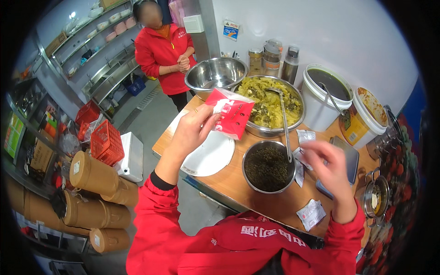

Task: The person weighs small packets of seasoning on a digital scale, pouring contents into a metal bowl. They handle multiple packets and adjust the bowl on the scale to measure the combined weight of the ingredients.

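My left hand [195, 127] grips a red and white paper packet [233, 114] by its edge, between thumb and fingers, above a round white lid [211, 156]. Loosely spread and slightly blurred, my right hand [327, 167] hovers with nothing visible in it, beside several small white sachets [306, 136]. Between the hands stands a steel bowl of dark green peppercorn-like grains [268, 167]. Behind it, a wide steel bowl holds yellow-green pickled vegetables [263, 98], and a long-handled ladle [285, 121] rests in that bowl, its handle reaching the grain bowl.
A large steel basin [215, 75] and jars [270, 59] stand at the back. White buckets [321, 105], a grey scale-like device [343, 160] and a strainer [376, 197] line the right. Another person [165, 55] stands beyond the table; brown drums [94, 174] and a red basket [107, 143] are left.
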The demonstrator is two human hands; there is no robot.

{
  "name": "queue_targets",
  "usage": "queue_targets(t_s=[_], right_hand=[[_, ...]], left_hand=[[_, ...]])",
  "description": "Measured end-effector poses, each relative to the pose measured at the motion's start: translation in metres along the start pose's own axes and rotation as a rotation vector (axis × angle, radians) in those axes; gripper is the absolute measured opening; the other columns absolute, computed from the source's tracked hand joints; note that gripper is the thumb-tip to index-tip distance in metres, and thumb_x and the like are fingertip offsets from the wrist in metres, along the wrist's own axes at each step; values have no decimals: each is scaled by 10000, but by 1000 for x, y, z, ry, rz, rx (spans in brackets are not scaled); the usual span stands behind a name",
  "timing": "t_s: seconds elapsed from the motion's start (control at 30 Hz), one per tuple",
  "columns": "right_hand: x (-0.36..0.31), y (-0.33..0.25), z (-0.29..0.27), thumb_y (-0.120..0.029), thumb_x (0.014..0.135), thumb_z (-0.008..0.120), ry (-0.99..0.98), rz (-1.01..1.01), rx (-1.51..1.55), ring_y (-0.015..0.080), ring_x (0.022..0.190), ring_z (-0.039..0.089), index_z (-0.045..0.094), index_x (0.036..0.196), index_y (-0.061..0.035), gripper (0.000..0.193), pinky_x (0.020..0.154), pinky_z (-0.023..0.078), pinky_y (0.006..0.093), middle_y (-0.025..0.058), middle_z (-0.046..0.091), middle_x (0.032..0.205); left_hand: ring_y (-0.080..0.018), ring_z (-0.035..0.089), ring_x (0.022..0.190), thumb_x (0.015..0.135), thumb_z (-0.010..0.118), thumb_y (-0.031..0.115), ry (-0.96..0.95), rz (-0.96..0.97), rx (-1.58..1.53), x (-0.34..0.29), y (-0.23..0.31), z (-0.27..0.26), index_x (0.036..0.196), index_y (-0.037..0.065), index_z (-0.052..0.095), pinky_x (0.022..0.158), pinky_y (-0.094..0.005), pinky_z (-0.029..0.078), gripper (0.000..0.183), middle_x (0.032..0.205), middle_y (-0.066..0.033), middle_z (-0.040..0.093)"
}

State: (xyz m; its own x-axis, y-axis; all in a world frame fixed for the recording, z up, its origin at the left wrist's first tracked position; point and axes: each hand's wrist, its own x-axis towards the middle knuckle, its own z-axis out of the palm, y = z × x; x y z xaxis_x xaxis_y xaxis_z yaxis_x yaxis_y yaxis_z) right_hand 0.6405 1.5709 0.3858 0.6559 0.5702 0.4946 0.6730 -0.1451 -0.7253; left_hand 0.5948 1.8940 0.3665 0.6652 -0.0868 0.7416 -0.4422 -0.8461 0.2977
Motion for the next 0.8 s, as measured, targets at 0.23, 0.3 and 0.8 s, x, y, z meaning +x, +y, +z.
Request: queue_targets(t_s=[0.23, 0.3, 0.8], right_hand=[[57, -13, 69, -96, 771, 676, -13, -462, -295, 241, 693, 561, 603, 878, -45, 139, 598, 454, 306, 88, 565, 779], [62, -10, 76, -108, 770, 670, -7, -461, -303, 268, 693, 548, 587, 857, -44, 137, 605, 453, 326, 99, 547, 766], [62, 16, 68, -74, 812, 646, -43, -304, -69, 204, 632, 524, 573, 832, -2, 104, 575, 420, 288, 96, 535, 738]], left_hand=[[-142, 547, 584, 908, 540, 108, -33, -382, -322, -1, 40, 12, 1021, 7, 496, 541, -285, 433, 158, 663, -100, 562], [-121, 543, 603, 913, 529, 101, 76, -420, -580, 0, 45, 17, 1118, 15, 461, 563, -267, 439, 232, 703, -62, 575], [-237, 524, 780, 675, 755, 51, 187, -68, 32, -8, 62, 15, 894, 36, 608, 671, -325, 441, 264, 853, -91, 527]])
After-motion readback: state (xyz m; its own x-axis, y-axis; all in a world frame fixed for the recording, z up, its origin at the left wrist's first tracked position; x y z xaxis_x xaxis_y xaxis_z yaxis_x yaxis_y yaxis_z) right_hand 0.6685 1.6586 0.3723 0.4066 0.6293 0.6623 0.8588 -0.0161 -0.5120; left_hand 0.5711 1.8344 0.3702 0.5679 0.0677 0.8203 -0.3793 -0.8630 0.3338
